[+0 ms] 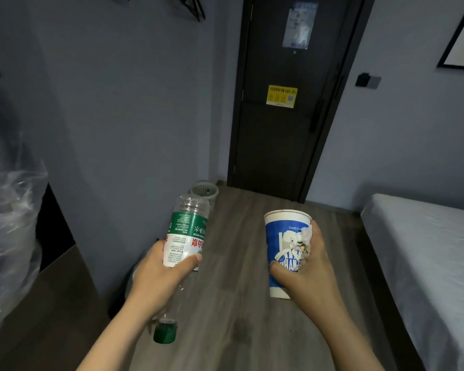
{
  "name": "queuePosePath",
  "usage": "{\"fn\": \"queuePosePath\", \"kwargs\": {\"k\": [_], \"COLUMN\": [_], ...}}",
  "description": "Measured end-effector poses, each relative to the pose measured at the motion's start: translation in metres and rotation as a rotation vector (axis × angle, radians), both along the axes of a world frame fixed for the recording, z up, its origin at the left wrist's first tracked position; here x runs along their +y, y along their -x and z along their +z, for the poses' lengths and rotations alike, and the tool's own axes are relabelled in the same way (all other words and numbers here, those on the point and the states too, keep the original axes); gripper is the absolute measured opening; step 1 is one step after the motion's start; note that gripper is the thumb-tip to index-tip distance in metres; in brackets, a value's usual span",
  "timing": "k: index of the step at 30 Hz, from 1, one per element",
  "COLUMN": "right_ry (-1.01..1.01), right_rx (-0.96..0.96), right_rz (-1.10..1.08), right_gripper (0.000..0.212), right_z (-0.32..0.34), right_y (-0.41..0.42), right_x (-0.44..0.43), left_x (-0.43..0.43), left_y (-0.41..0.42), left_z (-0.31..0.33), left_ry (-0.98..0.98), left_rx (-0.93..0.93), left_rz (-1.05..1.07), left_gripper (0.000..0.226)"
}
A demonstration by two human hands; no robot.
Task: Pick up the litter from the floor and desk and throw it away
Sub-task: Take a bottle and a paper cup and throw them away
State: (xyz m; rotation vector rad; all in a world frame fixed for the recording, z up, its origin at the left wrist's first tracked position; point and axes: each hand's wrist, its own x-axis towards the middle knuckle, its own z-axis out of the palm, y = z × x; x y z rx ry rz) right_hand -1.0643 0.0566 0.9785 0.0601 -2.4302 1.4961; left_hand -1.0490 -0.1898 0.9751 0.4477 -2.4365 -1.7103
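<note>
The person stands facing a dark door (284, 135) at the far end of the room, both hands full. The left hand (156, 277) is curled round the middle of a clear plastic bottle (185, 231), thumb lying across its white and green label. The bottle is held upside down and tilted: its base points up and away, and its green cap (165, 332) hangs below the wrist, nearer the person. The right hand (311, 271) grips a blue and white paper cup (281, 236), held upright with its open mouth on top. The thumb is on the cup's near face and the fingers are round its right side. A crumpled bit of white paper (306, 238) is pinned between those fingers and the cup wall. Both items are in the air above the wooden floor (239, 303), well apart from each other. A pale slotted waste basket (205, 191) sits on the floor in the far corner, just left of the door and beyond the bottle. A bed (426, 250) runs along the right, and a desk (51, 303) under clear plastic wrap (8, 223) is at the left.
</note>
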Motion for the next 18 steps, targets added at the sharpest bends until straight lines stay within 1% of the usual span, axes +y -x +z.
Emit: {"fn": "queuePosePath", "kwargs": {"k": [2, 5, 7, 10, 13, 15, 18], "right_ry": [0.002, -0.014, -0.005, 0.020, 0.034, 0.045, 0.053], "right_rx": [-0.019, -0.045, -0.051, -0.045, -0.025, -0.019, -0.033], "right_rz": [-0.009, -0.004, 0.006, 0.044, 0.073, 0.099, 0.129], "right_gripper": [0.095, 0.099, 0.097, 0.090, 0.084, 0.082, 0.083], "right_z": [-0.003, -0.008, -0.012, -0.017, -0.023, -0.022, -0.016], "right_y": [0.030, 0.076, 0.109, 0.157, 0.224, 0.270, 0.338], "right_x": [-0.007, -0.015, -0.018, -0.024, -0.023, -0.020, -0.014], "left_x": [-0.010, -0.022, -0.027, -0.029, -0.027, -0.022, -0.015], "left_y": [0.031, 0.077, 0.109, 0.155, 0.215, 0.255, 0.314], "left_z": [-0.007, -0.016, -0.021, -0.028, -0.029, -0.023, -0.013], "left_ry": [0.007, 0.016, -0.004, -0.042, -0.045, -0.042, -0.060], "left_rx": [-0.022, -0.037, -0.039, -0.020, 0.008, 0.020, 0.019], "left_rz": [0.022, 0.019, 0.020, 0.041, 0.066, 0.088, 0.120], "left_gripper": [0.059, 0.062, 0.056, 0.035, 0.027, 0.028, 0.029]}}
